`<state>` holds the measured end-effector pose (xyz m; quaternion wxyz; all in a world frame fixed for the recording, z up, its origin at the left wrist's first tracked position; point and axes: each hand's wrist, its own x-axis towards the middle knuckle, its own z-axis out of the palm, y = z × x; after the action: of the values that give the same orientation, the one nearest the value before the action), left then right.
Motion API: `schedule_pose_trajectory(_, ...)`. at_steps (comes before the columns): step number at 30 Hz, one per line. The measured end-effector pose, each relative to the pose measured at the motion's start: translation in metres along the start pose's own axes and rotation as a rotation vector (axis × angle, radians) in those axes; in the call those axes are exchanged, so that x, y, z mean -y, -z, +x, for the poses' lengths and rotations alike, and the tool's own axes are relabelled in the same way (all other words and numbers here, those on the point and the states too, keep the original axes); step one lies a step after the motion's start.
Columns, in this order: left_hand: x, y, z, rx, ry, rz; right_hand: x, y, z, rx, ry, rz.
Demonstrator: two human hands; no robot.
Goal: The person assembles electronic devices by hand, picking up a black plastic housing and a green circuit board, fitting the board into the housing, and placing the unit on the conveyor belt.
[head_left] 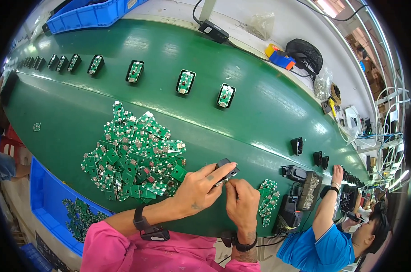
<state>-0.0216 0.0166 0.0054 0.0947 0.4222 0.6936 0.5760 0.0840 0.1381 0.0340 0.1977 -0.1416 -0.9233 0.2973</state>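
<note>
My left hand (200, 189) grips a small black plastic housing (230, 171), tilted, with the fingers along its side. Just below it my right hand (242, 202) is closed in a pinch against the housing's near end. A small light-coloured edge shows between the two hands; what the right fingertips hold is hidden. To the left of my hands lies a large heap of green circuit boards (128, 158). A smaller pile of boards (268, 199) sits to the right of my right hand.
Black housings with green boards (185, 82) stand in a row along the far side. Unfilled-looking black housings (297, 146) stand at right. A blue bin (44, 199) holds more boards at lower left. A co-worker in a blue shirt (323, 245) works at right, near a black tool (292, 211).
</note>
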Motion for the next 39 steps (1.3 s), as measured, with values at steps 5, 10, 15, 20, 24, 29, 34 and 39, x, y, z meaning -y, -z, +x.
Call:
schedule_pose_trajectory(5,-0.002,0.005,0.002,-0.068,0.011,-0.069,-0.002,-0.003,0.007,-0.032,-0.029,0.106)
schedule_pose_trajectory(10,-0.009,0.015,0.005,-0.101,-0.017,-0.117,0.004,0.008,0.011,0.028,-0.105,0.194)
schedule_pose_trajectory(15,-0.007,0.016,0.003,-0.104,-0.1,-0.003,0.005,0.012,0.016,0.067,0.016,0.094)
schedule_pose_trajectory(20,-0.008,0.012,0.005,-0.112,-0.08,0.048,0.008,0.009,0.017,0.045,0.136,-0.098)
schedule_pose_trajectory(24,-0.004,0.013,0.008,-0.147,-0.054,-0.001,0.007,0.002,0.021,0.014,0.056,0.015)
schedule_pose_trajectory(29,-0.007,0.029,0.009,-0.22,0.283,-0.383,0.011,0.002,0.035,-0.15,-0.04,-0.047)
schedule_pose_trajectory(34,0.005,0.014,0.021,-0.125,0.084,-0.478,-0.023,-0.002,0.043,0.01,-0.28,0.458)
schedule_pose_trajectory(39,0.005,0.023,0.013,0.001,0.209,-0.417,0.001,0.011,0.04,-0.04,-0.086,0.212)
